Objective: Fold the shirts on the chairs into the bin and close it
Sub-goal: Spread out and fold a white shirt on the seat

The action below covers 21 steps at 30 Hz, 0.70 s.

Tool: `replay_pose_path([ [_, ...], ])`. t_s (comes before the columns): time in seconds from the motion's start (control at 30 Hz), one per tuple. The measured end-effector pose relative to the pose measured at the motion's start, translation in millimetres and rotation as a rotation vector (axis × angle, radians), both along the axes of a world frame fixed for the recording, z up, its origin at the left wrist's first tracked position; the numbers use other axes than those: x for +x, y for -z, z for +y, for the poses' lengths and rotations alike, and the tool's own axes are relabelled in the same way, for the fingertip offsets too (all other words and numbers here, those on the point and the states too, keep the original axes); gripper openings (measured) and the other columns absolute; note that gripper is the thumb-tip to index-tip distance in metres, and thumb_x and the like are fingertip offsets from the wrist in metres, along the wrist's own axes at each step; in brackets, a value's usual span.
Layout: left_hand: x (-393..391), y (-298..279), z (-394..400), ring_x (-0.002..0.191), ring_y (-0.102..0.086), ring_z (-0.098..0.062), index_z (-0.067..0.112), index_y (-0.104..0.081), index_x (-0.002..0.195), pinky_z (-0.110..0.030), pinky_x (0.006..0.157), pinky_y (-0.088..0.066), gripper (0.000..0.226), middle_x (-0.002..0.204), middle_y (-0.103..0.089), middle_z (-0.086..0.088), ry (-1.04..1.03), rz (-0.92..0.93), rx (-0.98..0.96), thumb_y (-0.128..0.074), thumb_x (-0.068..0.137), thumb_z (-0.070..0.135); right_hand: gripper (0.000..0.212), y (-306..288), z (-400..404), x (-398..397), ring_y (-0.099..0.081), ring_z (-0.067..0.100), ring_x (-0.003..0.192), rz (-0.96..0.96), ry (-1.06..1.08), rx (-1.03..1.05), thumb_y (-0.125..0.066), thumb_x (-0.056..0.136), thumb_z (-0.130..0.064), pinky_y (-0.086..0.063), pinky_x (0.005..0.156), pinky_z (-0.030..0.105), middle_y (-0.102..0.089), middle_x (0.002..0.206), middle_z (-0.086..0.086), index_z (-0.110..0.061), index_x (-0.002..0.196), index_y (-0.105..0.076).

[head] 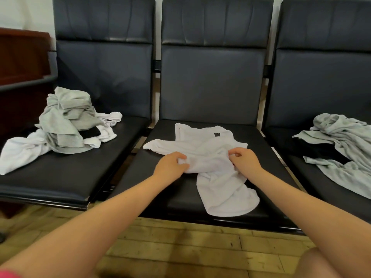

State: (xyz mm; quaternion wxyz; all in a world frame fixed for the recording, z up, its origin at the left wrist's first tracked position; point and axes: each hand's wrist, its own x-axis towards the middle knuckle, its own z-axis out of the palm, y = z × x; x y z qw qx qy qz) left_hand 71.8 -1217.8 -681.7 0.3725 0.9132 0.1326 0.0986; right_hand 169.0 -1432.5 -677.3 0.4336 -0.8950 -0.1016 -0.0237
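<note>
A crumpled white shirt [216, 177] with a small dark neck label lies on the middle chair seat [152, 185]. My left hand [170, 164] grips a bunched fold of it at its left side. My right hand [244, 159] pinches the fabric at its right side, fingers curled. A heap of grey, white and black shirts [68, 129] sits on the left chair seat [60, 177]. Grey shirts over a black one [341, 149] lie spread on the right chair seat [297, 163]. No bin is in view.
Three dark padded chairs stand in a row with tall backs [214, 81]. A dark red wooden cabinet [22, 57] stands at the far left. Light wooden floor [180, 247] runs in front of the seats.
</note>
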Motion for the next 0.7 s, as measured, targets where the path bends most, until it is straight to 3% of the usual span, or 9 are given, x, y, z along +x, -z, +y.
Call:
replay_pose_path([
  [0.07, 3, -5, 1, 0.110, -0.056, -0.020, 0.020, -0.065, 0.115, -0.025, 0.090, -0.043, 0.026, 0.118, -0.060, -0.003, -0.036, -0.098, -0.203, -0.059, 0.091, 0.017, 0.023, -12, 5, -6, -0.058, 0.014, 0.087, 0.001, 0.046, 0.274, -0.051, 0.095, -0.006, -0.045, 0.068, 0.019, -0.063, 0.096, -0.001, -0.018, 0.096, -0.070],
  [0.13, 6, -17, 6, 0.111, -0.057, -0.019, 0.018, -0.067, 0.112, -0.031, 0.096, -0.046, 0.024, 0.114, -0.062, 0.000, -0.100, -0.263, -0.418, -0.056, 0.092, 0.011, 0.025, -27, 7, -7, -0.059, 0.016, 0.097, 0.007, 0.115, 0.540, -0.054, 0.093, -0.003, -0.051, 0.081, 0.026, -0.063, 0.097, -0.004, -0.022, 0.091, -0.069],
  [0.2, 5, -37, 15, 0.100, -0.060, -0.013, 0.016, -0.067, 0.111, -0.030, 0.088, -0.051, 0.024, 0.103, -0.063, 0.004, -0.147, -0.412, -0.561, -0.052, 0.093, 0.009, 0.026, -45, 2, -4, -0.060, 0.021, 0.101, 0.083, 0.203, 0.812, -0.054, 0.090, 0.001, -0.053, 0.088, 0.034, -0.064, 0.106, 0.004, -0.017, 0.100, -0.070],
  [0.3, 3, -59, 35, 0.082, -0.061, -0.010, 0.020, -0.069, 0.100, -0.023, 0.068, -0.049, 0.023, 0.096, -0.066, 0.001, -0.214, -0.584, -0.762, -0.053, 0.090, 0.006, 0.030, -66, -13, 5, -0.060, 0.019, 0.099, 0.156, 0.196, 1.035, -0.051, 0.093, 0.000, -0.054, 0.085, 0.035, -0.059, 0.124, 0.012, -0.014, 0.116, -0.065],
  [0.37, 6, -64, 53, 0.083, -0.061, -0.012, 0.027, -0.067, 0.094, -0.025, 0.067, -0.050, 0.025, 0.099, -0.066, -0.001, -0.288, -0.639, -0.786, -0.053, 0.088, 0.007, 0.026, -72, -24, 10, -0.064, 0.019, 0.099, 0.205, 0.224, 1.169, -0.051, 0.094, -0.002, -0.057, 0.085, 0.035, -0.061, 0.120, 0.008, -0.020, 0.109, -0.065],
  [0.43, 13, -58, 69, 0.082, -0.059, -0.015, 0.029, -0.066, 0.096, -0.026, 0.065, -0.049, 0.027, 0.105, -0.065, -0.005, -0.332, -0.608, -0.770, -0.052, 0.089, 0.008, 0.025, -70, -29, 14, -0.065, 0.014, 0.086, 0.244, 0.248, 1.223, -0.054, 0.094, -0.002, -0.058, 0.069, 0.026, -0.064, 0.111, 0.007, -0.018, 0.110, -0.064],
  [0.53, 22, -34, 77, 0.080, -0.058, -0.017, 0.021, -0.062, 0.117, -0.027, 0.060, -0.048, 0.031, 0.113, -0.061, -0.011, -0.334, -0.420, -0.689, -0.048, 0.093, 0.009, 0.034, -51, -16, 17, -0.061, 0.013, 0.075, 0.271, 0.199, 1.042, -0.052, 0.095, -0.004, -0.052, 0.067, 0.025, -0.065, 0.098, 0.007, -0.010, 0.127, -0.058],
  [0.63, 22, -13, 78, 0.115, -0.054, -0.032, 0.014, -0.048, 0.136, -0.042, 0.095, -0.048, 0.041, 0.134, -0.052, -0.015, -0.342, -0.143, -0.431, -0.047, 0.095, 0.015, 0.036, -34, -4, 9, -0.062, 0.017, 0.090, 0.357, 0.171, 0.396, -0.056, 0.096, -0.027, -0.050, 0.079, 0.031, -0.063, 0.101, 0.004, -0.012, 0.129, -0.055],
  [0.7, 14, -13, 74, 0.124, -0.044, -0.036, 0.015, -0.046, 0.138, -0.039, 0.098, -0.040, 0.043, 0.137, -0.045, -0.017, -0.374, -0.090, -0.081, -0.048, 0.096, 0.020, 0.045, -23, -2, 4, -0.060, 0.020, 0.102, 0.247, 0.017, -0.025, -0.059, 0.093, -0.035, -0.047, 0.081, 0.030, -0.060, 0.115, 0.004, -0.014, 0.132, -0.051],
])
